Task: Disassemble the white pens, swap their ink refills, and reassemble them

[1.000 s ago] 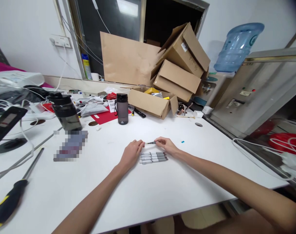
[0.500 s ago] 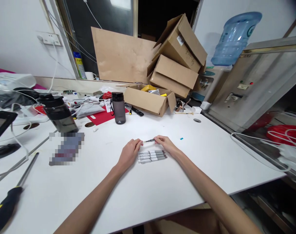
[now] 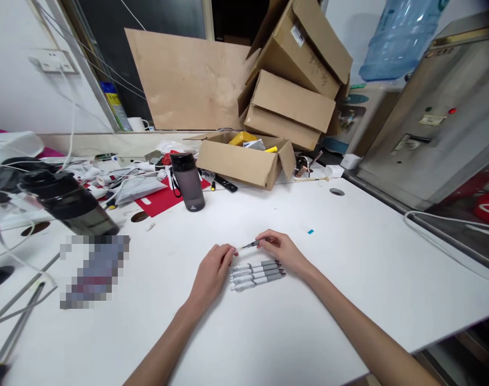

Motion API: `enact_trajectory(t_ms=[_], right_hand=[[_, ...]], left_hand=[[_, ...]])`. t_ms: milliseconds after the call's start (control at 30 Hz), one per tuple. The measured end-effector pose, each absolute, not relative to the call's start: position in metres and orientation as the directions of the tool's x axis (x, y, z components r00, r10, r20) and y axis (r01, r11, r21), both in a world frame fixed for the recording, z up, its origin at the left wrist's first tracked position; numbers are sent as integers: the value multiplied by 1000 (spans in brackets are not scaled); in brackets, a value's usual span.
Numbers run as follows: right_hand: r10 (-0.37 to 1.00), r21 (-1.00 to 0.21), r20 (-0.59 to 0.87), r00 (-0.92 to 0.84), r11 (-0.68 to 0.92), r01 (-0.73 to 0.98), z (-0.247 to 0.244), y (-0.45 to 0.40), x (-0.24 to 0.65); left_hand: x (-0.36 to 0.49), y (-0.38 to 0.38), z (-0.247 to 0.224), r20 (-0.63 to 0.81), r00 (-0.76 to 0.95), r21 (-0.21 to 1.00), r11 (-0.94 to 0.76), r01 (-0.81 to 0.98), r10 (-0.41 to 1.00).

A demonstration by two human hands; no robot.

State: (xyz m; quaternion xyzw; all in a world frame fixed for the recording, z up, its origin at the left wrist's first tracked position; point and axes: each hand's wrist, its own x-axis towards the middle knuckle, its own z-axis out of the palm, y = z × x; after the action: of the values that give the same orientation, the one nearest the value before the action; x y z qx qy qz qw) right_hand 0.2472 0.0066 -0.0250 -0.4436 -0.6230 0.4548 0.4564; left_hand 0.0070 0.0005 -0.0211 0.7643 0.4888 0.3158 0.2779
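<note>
Between my two hands is a thin pen piece (image 3: 250, 244), dark grey toward the right and pale at its left end. My left hand (image 3: 214, 268) is closed, with thumb and forefinger pinched at the pale end. The fingers of my right hand (image 3: 282, 250) are closed around the dark end, hiding part of it. Just below them, several white and grey pens (image 3: 256, 275) lie side by side on the white table (image 3: 244, 332), grey grips and dark tips pointing right.
A grey bottle (image 3: 190, 185) stands beyond my hands, near a red sheet (image 3: 160, 200) and an open cardboard box (image 3: 236, 160). At left are a dark bottle (image 3: 71, 203), a pixelated item (image 3: 95, 273) and a screwdriver (image 3: 21, 321). A blue scrap (image 3: 311, 231) lies right.
The camera view has tilted and shifted, so the surroundings sit differently. Both hands keep their hold on the pen piece, which slants a little more in view. The row of pens looks unchanged.
</note>
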Motion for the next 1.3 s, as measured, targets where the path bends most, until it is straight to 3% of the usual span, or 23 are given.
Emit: enact_trajectory(t_ms=[133, 300, 433, 633, 1067, 1300], right_hand=[[961, -959, 225, -159, 248, 141, -17, 1, 243], [976, -962, 183, -120, 203, 182, -19, -2, 238], [944, -929, 288, -163, 317, 192, -18, -4, 238], [958, -935, 244, -149, 274, 225, -20, -6, 233], [915, -915, 397, -76, 401, 45, -13, -6, 233], [911, -910, 409, -56, 412, 47, -11, -8, 232]], left_hand=[[7, 2, -20, 190, 312, 771, -338, 540, 931], [7, 1, -19, 205, 341, 765, -368, 529, 917], [7, -1, -19, 215, 342, 751, -379, 541, 915], [6, -1, -18, 225, 351, 731, -396, 556, 909], [7, 1, -20, 148, 335, 863, -287, 415, 930], [4, 2, -19, 132, 336, 890, -261, 375, 932]])
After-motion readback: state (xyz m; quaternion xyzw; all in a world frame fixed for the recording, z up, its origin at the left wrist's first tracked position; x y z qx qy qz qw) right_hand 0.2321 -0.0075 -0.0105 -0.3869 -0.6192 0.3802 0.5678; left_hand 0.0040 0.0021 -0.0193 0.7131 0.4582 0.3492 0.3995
